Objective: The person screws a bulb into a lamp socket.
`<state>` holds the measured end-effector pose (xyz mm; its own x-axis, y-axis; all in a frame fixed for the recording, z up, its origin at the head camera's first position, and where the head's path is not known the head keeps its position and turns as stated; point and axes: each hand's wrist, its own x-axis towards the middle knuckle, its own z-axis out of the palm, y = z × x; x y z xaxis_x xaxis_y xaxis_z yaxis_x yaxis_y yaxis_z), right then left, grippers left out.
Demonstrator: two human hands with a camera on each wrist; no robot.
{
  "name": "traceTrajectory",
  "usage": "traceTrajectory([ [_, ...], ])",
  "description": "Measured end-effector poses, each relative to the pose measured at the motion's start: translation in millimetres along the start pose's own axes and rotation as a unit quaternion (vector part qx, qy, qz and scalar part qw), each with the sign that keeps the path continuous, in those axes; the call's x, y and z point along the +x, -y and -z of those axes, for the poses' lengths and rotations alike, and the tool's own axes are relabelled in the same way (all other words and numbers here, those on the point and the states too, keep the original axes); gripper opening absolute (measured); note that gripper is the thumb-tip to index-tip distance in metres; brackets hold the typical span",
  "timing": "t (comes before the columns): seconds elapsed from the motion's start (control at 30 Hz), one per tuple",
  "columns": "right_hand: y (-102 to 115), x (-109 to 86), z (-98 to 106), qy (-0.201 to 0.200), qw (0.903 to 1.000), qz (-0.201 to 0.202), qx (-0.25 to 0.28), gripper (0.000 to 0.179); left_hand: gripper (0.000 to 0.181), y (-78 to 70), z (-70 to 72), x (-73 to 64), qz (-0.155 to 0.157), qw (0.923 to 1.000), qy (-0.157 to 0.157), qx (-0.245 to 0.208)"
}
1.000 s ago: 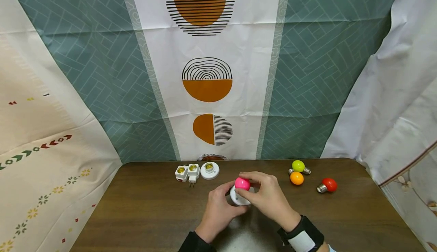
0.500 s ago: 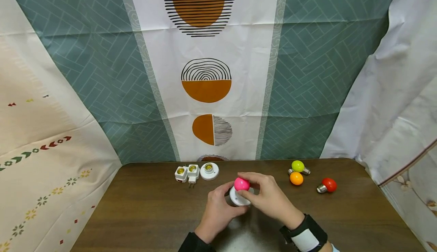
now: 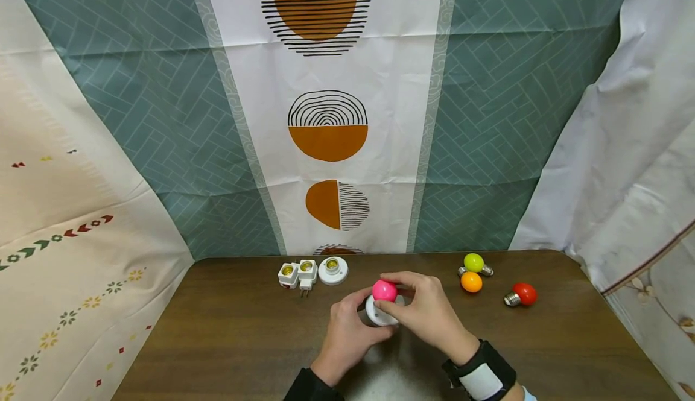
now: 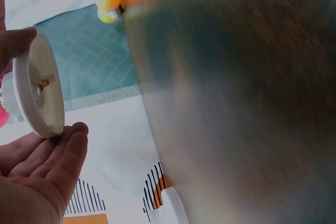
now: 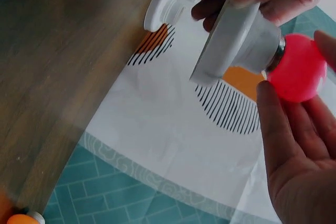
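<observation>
Above the table, my left hand [image 3: 347, 328] grips a white round lamp socket [image 5: 236, 40] by its wide base. A pink light bulb [image 5: 299, 69] sits in the socket's mouth, with a thin band of its metal thread showing. My right hand [image 3: 431, 310] pinches the pink globe between thumb and fingers. In the left wrist view, the underside of the socket base [image 4: 50, 90] shows a brass contact, and left-hand fingers [image 4: 52, 166] support its rim. Most of the bulb is hidden there behind the socket.
At the table's [image 3: 233, 328] back edge stand two square white sockets [image 3: 288, 275] [image 3: 307, 273] and a round white socket [image 3: 333, 271]. To the right lie a yellow-green bulb [image 3: 474, 262], an orange bulb [image 3: 471, 282] and a red bulb [image 3: 524, 293]. A patterned curtain [image 3: 488, 148] hangs behind.
My right fingers and wrist shift slightly around the pink bulb, outward and then back. The left hand and socket stay nearly still.
</observation>
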<state>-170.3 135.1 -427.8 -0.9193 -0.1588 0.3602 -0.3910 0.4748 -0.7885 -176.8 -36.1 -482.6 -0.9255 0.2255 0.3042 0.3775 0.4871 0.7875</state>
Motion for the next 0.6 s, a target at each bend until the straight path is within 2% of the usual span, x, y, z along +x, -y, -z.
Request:
traceTrajectory([
  [0.17,-2.3,1.2,5.0,0.049,0.9983,0.032,0.001,0.048,0.064,0.1,3.1,0.6,-0.003,0.9999,0.012,-0.004],
  [0.3,-3.6,1.6,7.1,0.081,0.9962,0.032,0.006,0.046,0.064,-0.2,2.8,0.7,-0.013,0.9998,0.016,-0.003],
  [0.6,-3.5,0.9,4.1,0.05,0.9984,0.023,0.015,0.043,0.064,1.8,0.3,-0.7,-0.02,0.9996,0.013,-0.013],
])
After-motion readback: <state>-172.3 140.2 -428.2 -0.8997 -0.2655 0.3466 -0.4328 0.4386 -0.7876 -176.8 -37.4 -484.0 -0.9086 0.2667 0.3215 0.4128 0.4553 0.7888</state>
